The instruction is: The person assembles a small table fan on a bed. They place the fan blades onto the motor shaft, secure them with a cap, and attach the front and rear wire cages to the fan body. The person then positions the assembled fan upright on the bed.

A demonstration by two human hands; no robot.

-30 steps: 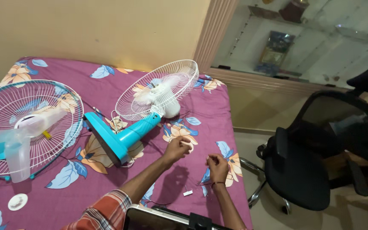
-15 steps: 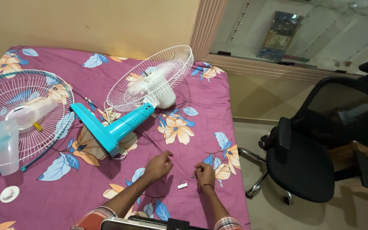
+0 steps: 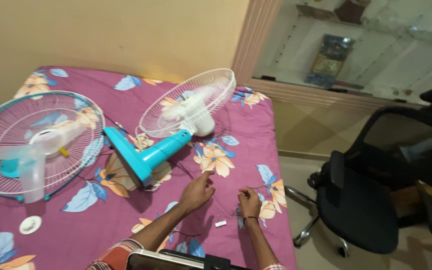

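Landmark: small white plug (image 3: pixel 220 223) on the bed (image 3: pixel 126 210).
Left hand (image 3: pixel 197 191): up-left of plug, fingers loosely spread, holding nothing visible.
Right hand (image 3: pixel 249 201): just right of plug, nearer; fingers curled, contents unclear.
Plug axis: roughly left-right.

1. Table fans: two, a white-grilled fan on a turquoise stand (image 3: pixel 176 125) and a teal-rimmed fan (image 3: pixel 36 142).
2. Hands: two, the left hand (image 3: pixel 197 192) and the right hand (image 3: pixel 249 201).
3. Office chairs: one black office chair (image 3: pixel 376 190).
4. White round caps: one white round cap (image 3: pixel 29 224).
5. Small white connectors: one small white connector (image 3: pixel 220 223).
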